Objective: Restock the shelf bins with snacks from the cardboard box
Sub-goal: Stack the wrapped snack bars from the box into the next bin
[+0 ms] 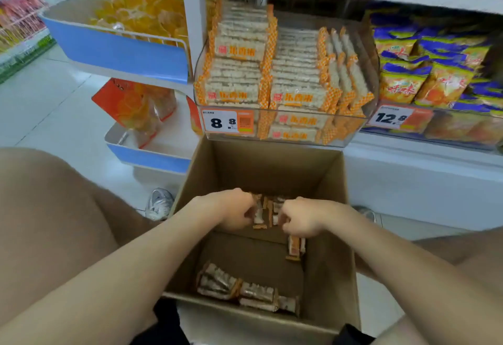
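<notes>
My left hand (234, 210) and right hand (302, 216), close together inside the cardboard box (272, 165), each clamp curled fingers on the snack packets (265, 208) between them.

One head cam, wide-angle, looking fwd & down, close over the cardboard box (272, 170); shelf bin (337, 135) sits just behind the box, upper frame.

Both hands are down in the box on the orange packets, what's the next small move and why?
Probably lift the orange packets up out of the cardboard box: the left hand and right hand look curled round them, and the matching clear bin sits just above.
</notes>
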A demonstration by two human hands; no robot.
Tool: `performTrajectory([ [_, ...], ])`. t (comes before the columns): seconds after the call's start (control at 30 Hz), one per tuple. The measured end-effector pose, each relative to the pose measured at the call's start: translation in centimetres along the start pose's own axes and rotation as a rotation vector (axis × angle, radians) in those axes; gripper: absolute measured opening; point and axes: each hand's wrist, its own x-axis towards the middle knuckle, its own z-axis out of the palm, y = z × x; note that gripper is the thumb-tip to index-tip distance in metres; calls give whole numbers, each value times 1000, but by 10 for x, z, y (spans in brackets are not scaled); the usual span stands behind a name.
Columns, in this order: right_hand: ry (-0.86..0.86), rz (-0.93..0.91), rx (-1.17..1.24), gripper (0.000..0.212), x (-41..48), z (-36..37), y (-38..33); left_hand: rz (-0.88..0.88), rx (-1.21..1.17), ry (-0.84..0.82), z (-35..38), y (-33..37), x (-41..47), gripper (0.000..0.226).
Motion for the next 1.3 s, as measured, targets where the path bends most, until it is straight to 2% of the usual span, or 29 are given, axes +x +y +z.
performTrajectory([
  [0.13,9,37,109,27,38,46,19,-88,-84,-73,52,-13,34,29],
  [0.2,-22,42,185,24,57,69,23,-141,-78,-182,79,-22,50,34],
  [0.37,-344,24,172,33,97,121,15,-202,-50,-559,132,-36,80,42],
  [0.47,-446,27,139,42,113,144,6,-252,-32,-685,154,-41,86,59],
  [0.6,-535,1,153,61,131,176,-7,-284,-18,-715,178,-43,90,60],
  [0.73,-589,-57,204,69,136,187,-17,-267,-13,-738,193,-48,94,61],
  [0.87,-609,-68,234,62,138,197,-18,-244,-66,-797,198,-50,92,66],
  [0.97,-624,-32,271,55,136,194,-16,-235,-137,-817,200,-52,92,61],
  [1.07,-624,-8,229,61,131,193,-16,-223,-181,-854,199,-51,91,55],
  [1.13,-639,30,215,57,126,191,-16,-238,-175,-890,200,-51,89,54],
  [1.2,-601,80,298,45,119,183,-14,-257,-171,-911,200,-53,87,56],
  [1.3,-352,181,573,37,116,163,1,-347,-295,-793,201,-64,89,46],
])
